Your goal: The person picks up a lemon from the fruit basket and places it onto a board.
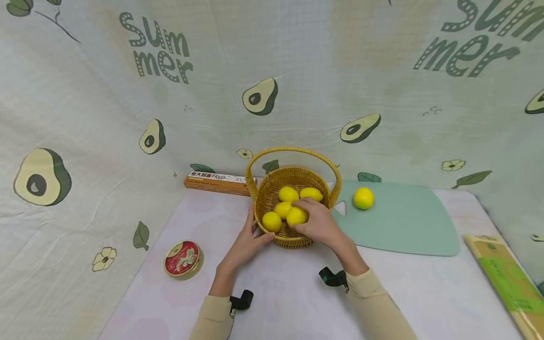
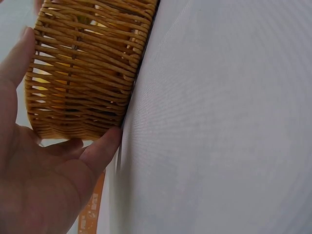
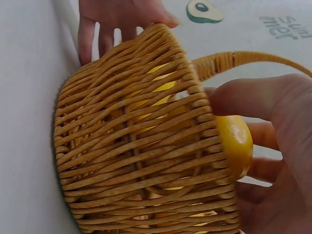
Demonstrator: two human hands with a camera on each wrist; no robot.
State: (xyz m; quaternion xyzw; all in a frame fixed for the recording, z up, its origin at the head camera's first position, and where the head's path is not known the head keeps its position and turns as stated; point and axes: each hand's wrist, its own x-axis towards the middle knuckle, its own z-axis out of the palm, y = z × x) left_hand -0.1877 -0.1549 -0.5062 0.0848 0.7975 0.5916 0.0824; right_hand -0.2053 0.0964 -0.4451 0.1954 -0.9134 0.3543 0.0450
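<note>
A woven wicker basket [image 1: 293,242] with a tall hoop handle [image 1: 293,149] stands on the table, several yellow lemons [image 1: 288,194] inside it. My left hand [image 1: 246,245] rests against the basket's left side; its thumb touches the front rim and its fairly straight fingers [image 3: 87,39] point down along the weave. Inside the basket's front right part, my right hand [image 1: 319,223] holds a lemon [image 1: 297,216] between thumb and fingers. In the right wrist view this lemon [image 3: 235,146] shows just past the rim. The left wrist view shows the left palm [image 2: 48,180] beside the basket wall.
Right of the basket lies a pale green cutting board [image 1: 408,222] with another lemon [image 1: 363,198] on it. A pasta box [image 1: 218,184] lies behind, to the left. A round red-topped tin [image 1: 182,259] stands at left, and a green-and-yellow packet [image 1: 505,278] lies far right.
</note>
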